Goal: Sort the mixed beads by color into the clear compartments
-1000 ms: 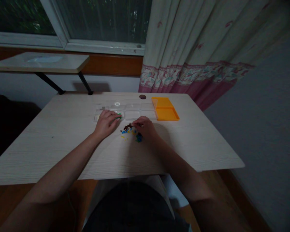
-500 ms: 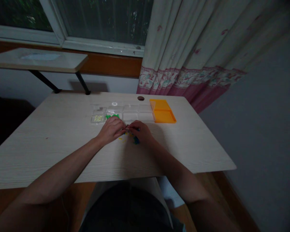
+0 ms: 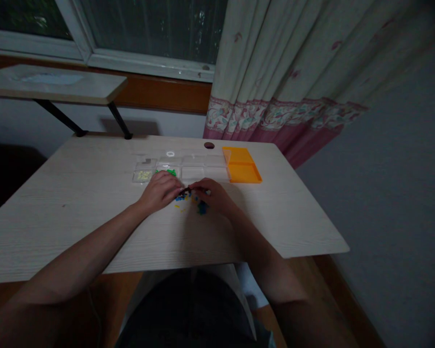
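In front of the clear compartment tray [image 3: 197, 172], on the pale desk [image 3: 76, 208], we are listing the following.

Item: left hand [image 3: 160, 189]. A second ago it was lying over the tray's green compartment. It is now resting just in front of the tray, at the loose pile, so both hands are working the pile at once. The green pieces [image 3: 171, 171] are lying uncovered in their compartment.

Item: right hand [image 3: 213, 194]. It is keeping its place in front of the tray, fingertips almost meeting those of the left.

Item: grip. We are seeing both grips drawn narrow, fingers curled and pinched low over the pile. Whether either is holding a piece, we cannot tell, as the light is too dim.

Item: small coloured pieces [image 3: 202, 209], blue, yellow and dark. They are lying loose just in front of the tray, between and under the fingertips.

Item: pale pieces [image 3: 143, 175], sitting in the tray's leftmost near compartment.

Item: orange lid [image 3: 242, 166], lying open just right of the tray.
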Tool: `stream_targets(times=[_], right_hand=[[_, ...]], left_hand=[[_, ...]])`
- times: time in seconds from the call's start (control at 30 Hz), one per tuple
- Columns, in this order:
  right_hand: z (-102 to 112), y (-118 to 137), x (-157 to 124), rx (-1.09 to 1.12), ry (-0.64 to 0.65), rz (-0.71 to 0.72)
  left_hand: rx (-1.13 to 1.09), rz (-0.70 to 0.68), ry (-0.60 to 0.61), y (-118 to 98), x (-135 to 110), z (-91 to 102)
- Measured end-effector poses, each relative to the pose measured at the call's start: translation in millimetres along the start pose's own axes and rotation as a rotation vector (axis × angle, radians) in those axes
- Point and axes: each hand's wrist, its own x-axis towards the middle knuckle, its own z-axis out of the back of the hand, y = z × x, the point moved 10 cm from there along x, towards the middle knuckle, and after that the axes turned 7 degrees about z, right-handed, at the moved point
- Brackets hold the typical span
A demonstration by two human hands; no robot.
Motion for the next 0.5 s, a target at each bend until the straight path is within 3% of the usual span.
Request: stream_targets(times=[0.13,0.3,0.5], right_hand=[[6,-5,-8,-0.097,0.155,-0.095],[-12,0,-24,-0.087,0.455,-0.079],[-14,-5,-31,-0.2,0.451,-0.073]], left_hand=[[0.051,0.173,-0.171,34,-2,18.0],[0.116,0.345,-0.275,67,-9,28.8],[0.112,0.384,-0.293,74,-11,28.6]])
